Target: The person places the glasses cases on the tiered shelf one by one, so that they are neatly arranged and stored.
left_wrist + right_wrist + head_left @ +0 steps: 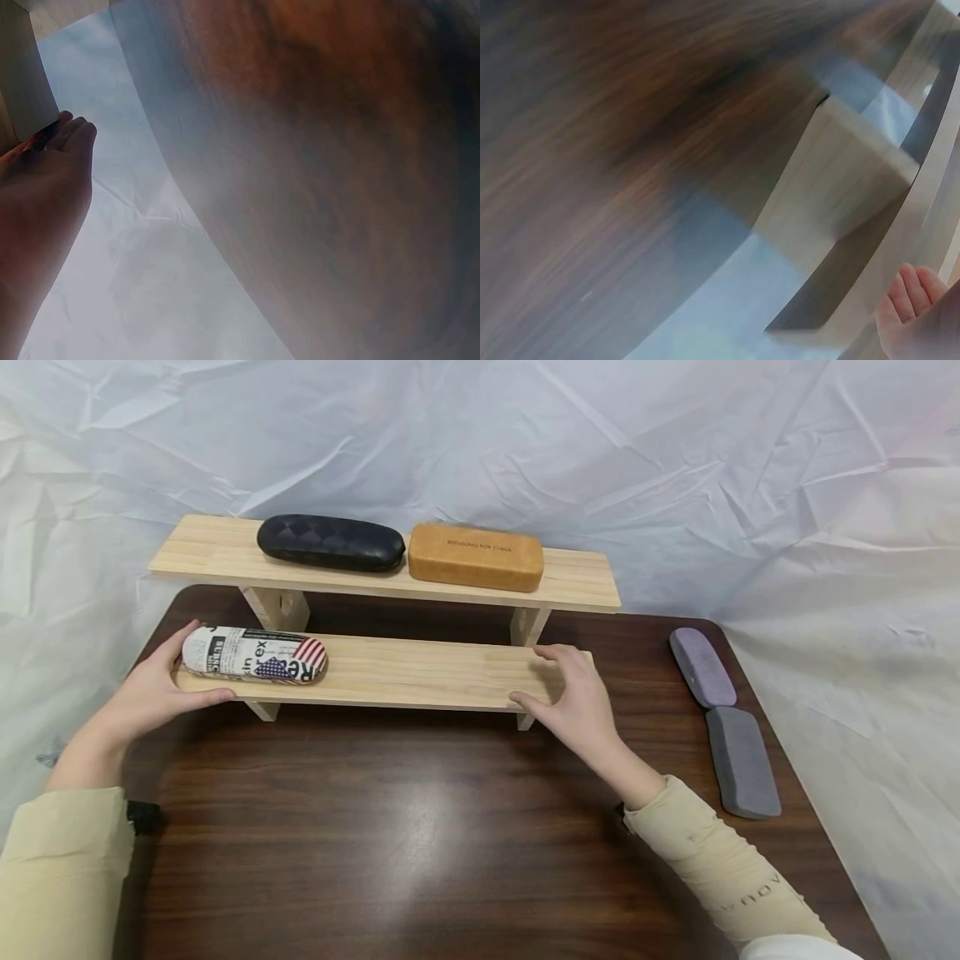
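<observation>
A low wooden shelf (420,672) stands on the table, with a newspaper-print glasses case (251,654) lying at its left end. My left hand (153,685) grips that end, thumb along the front edge and fingers reaching toward the back beside the case. In the left wrist view the hand's fingers (75,139) come up against the board's end. At the opposite end my right hand (577,702) spans the board, its thumb at the front edge and its fingers at the back edge. The right wrist view has the shelf's leg (840,180) near the hand.
Behind it, a higher wooden shelf (202,545) carries a black glasses case (330,543) and a tan one (476,557). On the right of the dark table (337,843) lie a purple case (702,667) and a grey case (742,762). White sheeting (480,443) surrounds the table.
</observation>
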`<state>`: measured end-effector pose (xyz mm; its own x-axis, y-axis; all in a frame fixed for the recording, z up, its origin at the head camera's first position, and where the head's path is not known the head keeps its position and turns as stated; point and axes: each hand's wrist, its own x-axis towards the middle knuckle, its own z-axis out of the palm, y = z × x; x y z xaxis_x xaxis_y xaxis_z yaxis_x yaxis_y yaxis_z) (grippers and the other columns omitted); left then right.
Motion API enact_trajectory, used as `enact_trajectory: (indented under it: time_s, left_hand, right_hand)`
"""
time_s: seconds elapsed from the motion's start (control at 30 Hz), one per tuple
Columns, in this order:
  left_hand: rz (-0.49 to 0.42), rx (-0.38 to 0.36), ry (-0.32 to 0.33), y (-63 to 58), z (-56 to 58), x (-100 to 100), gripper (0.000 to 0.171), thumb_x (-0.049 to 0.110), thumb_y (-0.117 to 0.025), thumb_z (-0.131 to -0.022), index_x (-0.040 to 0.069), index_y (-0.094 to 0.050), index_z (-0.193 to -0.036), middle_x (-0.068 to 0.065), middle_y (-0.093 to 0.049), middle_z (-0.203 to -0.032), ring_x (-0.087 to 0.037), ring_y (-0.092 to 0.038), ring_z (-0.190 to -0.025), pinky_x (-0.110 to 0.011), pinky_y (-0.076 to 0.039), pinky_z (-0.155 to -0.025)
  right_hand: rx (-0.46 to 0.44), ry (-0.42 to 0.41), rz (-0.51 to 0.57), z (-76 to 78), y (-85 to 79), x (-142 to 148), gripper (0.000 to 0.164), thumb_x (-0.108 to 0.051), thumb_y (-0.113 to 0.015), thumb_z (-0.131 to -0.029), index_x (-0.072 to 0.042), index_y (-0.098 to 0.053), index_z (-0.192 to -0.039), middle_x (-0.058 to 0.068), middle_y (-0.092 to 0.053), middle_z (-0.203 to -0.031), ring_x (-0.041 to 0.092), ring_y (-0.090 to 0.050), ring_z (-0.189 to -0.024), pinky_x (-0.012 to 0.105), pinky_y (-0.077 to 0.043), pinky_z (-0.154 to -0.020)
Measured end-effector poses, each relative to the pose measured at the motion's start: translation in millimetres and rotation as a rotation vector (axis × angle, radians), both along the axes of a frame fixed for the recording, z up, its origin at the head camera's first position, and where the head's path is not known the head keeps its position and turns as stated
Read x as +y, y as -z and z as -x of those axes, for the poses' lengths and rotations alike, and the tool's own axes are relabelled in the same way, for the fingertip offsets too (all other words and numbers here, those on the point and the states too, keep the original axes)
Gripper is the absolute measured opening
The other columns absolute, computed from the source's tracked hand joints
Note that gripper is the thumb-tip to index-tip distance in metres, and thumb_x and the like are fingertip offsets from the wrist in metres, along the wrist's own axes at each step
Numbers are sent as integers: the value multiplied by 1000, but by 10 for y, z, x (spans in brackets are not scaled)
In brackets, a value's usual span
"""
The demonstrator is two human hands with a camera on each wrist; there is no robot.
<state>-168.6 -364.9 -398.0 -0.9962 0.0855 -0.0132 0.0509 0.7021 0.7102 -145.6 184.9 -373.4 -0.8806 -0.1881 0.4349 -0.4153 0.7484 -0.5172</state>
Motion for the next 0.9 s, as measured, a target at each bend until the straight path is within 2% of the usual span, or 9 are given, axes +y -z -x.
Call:
enact_trajectory:
  time_s: [0.27, 0.43, 0.57, 0.77, 0.9]
  left_hand:
    - [-23, 1, -1, 33, -2, -17, 118, 19, -88, -87, 16, -6, -173, -33, -23, -171, -41, -24, -152, -30, -12, -130]
    - [-13, 6, 4, 37, 6, -19, 118, 20, -88, -86, 16, -7, -173, -33, -24, -171, -43, -25, -152, -31, -12, -129]
    - [-8, 9, 6, 43, 12, -17, 119, 20, -88, -86, 15, -8, -173, -33, -24, -171, -45, -25, -151, -33, -13, -130]
    - [-7, 18, 4, 53, 16, -30, 118, 20, -88, -85, 15, -8, -173, -34, -25, -170, -43, -27, -150, -26, -13, -128]
    - [-3, 18, 5, 39, 17, -24, 118, 20, -88, -85, 15, -9, -173, -32, -23, -171, -45, -25, -151, -34, -13, -130]
  right_hand:
    - [50, 102, -12, -15, 19, 443, 69, -23, -95, -80, 1, -66, -137, 21, -68, -135, 40, -59, -128, 55, -44, -111]
    - [52, 184, -31, -28, 34, 734, 67, -20, -94, -82, 3, -64, -137, 24, -67, -132, 44, -59, -124, 58, -45, -106]
    - [20, 258, -55, -40, 40, 951, 66, -19, -91, -85, 3, -62, -139, 27, -65, -135, 46, -57, -126, 61, -44, -107]
    - [-46, 352, -20, -4, 49, 1260, 66, -16, -89, -87, 5, -60, -142, 29, -64, -136, 47, -58, -126, 61, -45, -106]
    - [-128, 432, 6, 21, 47, 1478, 66, -19, -85, -91, 3, -58, -147, 30, -62, -139, 47, -56, -130, 61, -44, -109]
